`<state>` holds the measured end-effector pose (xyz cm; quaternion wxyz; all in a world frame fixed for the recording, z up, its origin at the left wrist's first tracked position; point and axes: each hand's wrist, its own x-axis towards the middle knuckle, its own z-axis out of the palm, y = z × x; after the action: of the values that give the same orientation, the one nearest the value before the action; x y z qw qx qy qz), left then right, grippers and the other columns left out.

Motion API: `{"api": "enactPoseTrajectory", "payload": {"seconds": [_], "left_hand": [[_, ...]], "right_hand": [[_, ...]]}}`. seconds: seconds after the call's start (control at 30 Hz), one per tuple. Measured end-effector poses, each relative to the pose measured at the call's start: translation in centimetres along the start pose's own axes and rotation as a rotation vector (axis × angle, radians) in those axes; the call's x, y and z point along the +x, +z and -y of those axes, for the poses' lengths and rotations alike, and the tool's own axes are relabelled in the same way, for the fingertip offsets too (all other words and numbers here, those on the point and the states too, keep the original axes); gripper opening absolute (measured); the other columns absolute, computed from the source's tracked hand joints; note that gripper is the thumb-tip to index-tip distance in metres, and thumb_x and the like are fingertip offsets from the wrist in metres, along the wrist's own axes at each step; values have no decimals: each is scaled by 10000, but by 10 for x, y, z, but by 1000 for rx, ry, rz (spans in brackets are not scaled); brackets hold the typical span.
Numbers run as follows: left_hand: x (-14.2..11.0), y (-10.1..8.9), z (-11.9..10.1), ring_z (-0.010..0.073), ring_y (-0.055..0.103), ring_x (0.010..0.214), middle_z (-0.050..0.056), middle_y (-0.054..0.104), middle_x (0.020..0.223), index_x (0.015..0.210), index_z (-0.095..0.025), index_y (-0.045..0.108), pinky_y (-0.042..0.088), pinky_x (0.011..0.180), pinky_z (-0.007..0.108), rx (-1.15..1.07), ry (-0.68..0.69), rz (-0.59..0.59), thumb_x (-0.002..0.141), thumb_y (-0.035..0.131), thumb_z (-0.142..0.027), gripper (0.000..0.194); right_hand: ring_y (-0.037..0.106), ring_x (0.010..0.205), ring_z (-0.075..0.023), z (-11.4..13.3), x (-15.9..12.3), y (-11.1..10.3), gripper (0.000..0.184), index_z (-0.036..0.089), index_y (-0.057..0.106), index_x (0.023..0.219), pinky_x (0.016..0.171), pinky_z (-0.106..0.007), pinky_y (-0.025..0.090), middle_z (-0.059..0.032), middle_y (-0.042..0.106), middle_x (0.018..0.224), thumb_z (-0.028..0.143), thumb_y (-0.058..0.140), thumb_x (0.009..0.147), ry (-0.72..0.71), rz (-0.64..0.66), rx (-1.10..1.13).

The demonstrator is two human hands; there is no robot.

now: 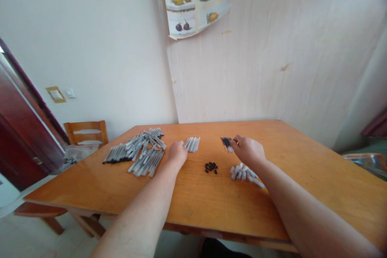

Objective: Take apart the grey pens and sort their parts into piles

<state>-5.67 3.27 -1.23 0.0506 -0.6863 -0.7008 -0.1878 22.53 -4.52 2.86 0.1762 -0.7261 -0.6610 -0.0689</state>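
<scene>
My left hand (pixel 178 152) is closed, its fingertips pinched at the left edge of a short row of clear pen barrels (pixel 192 144). Farther right, my right hand (pixel 249 150) pinches at the right side of a small row of dark-tipped pen refills (pixel 227 143); the fingers partly cover what they grip. Between my forearms lies a cluster of small black plugs (pixel 211 167). Just below my right hand is a loose heap of translucent pen caps (pixel 244 173). Left of my left hand, many clear pens with black ends (pixel 146 161) lie in overlapping piles.
The wooden table (pixel 199 197) stands against the wall. A wooden chair (pixel 87 132) at the far left bears a plastic bag (pixel 79 151) with black bits inside. Fruit pictures (pixel 197 6) hang above. More furniture (pixel 367 163) shows beyond the right edge.
</scene>
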Motion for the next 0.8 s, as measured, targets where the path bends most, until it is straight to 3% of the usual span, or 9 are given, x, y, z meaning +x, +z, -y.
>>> {"api": "enactPoseTrajectory", "payload": {"seconds": [0.43,0.67,0.8], "left_hand": [[-7,-6,9,223,629,984,113,712,1002,937,-210,728,437,840,301,-12,3,-50,909,461,-303,284],[-15,-22,30,228,627,1011,93,710,1056,1002,-253,717,448,825,309,57,-95,-38,907,447,-339,299],[-17,-37,47,275,620,1025,105,703,1066,1003,-262,717,456,824,369,90,-159,-80,890,451,-334,298]], "right_hand": [[668,834,-216,1,-1,-3,478,223,691,976,600,-260,366,-99,721,908,490,294,966,15,41,-3],[658,821,-215,2,-2,-2,462,234,696,1003,630,-265,385,-95,717,904,479,307,963,-11,42,1],[657,792,-209,1,-3,-1,457,236,697,970,599,-259,358,-84,716,888,483,312,961,-28,35,12]]}}
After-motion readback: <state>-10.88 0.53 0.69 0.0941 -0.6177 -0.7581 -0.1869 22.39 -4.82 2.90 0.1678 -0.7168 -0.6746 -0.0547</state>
